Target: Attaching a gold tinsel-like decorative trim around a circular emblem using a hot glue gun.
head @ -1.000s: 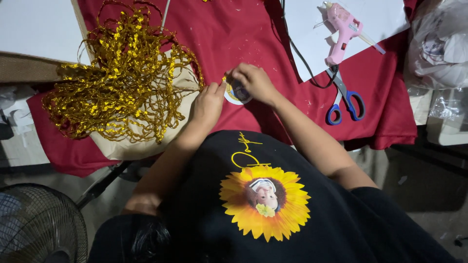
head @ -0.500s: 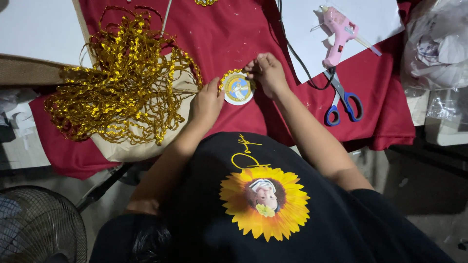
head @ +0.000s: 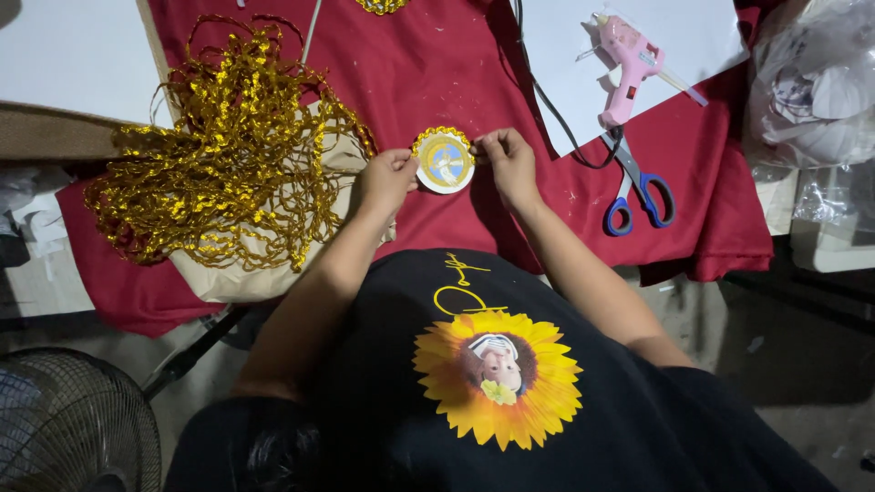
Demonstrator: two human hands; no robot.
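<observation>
Now the small round paper badge with a gold trim edge (head: 444,161) sits just above the middle of the frame, on the dark red cloth (head: 428,64). Half a second ago it lay lower and more to the left, and a second ago the hands mostly hid it. It has come up into plain sight, so its whole rim can be seen.

The left hand (head: 387,178) pinches the badge's left edge with bent fingers. The right hand (head: 508,164) pinches the right edge the same way. Both hands are closed narrow on it, one on each side.

A big tangled pile of shiny gold ribbon trim (head: 219,146) fills the upper left, near the left hand but apart from it. A strand may run from the pile to the badge, but I cannot tell.

At the upper right lie a pink glue gun (head: 629,68) on white paper (head: 565,36) and blue-handled scissors (head: 638,187), near the right hand. Above the badge there is bare cloth. The cloth's edge hangs just below the hands.
</observation>
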